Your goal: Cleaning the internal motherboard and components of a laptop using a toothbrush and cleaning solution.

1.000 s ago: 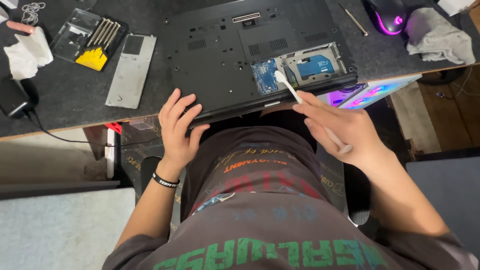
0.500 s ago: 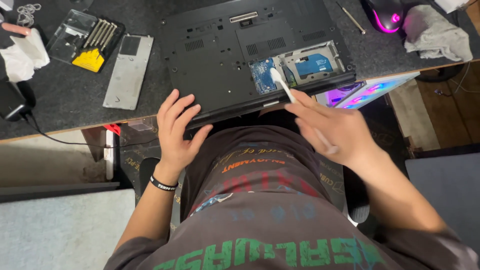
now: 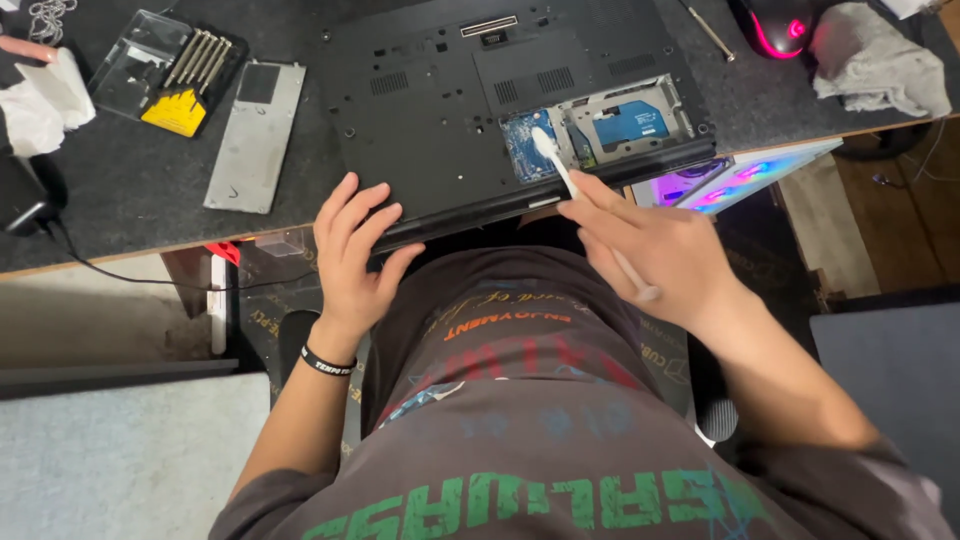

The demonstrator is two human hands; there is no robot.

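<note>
A black laptop lies upside down on the dark desk, its bottom panel off at the near right. In that opening a blue circuit board and a drive with a blue label are exposed. My right hand holds a thin white brush, its tip resting on the circuit board. My left hand lies flat with fingers spread on the laptop's near edge.
A grey cover panel lies left of the laptop beside a case of small screwdrivers. White tissue sits far left. A loose screwdriver, a lit mouse and a grey cloth lie at the right.
My right hand has shifted the brush tip leftward, from the drive bay's edge onto the blue circuit board. My left hand has stayed on the laptop's edge.
</note>
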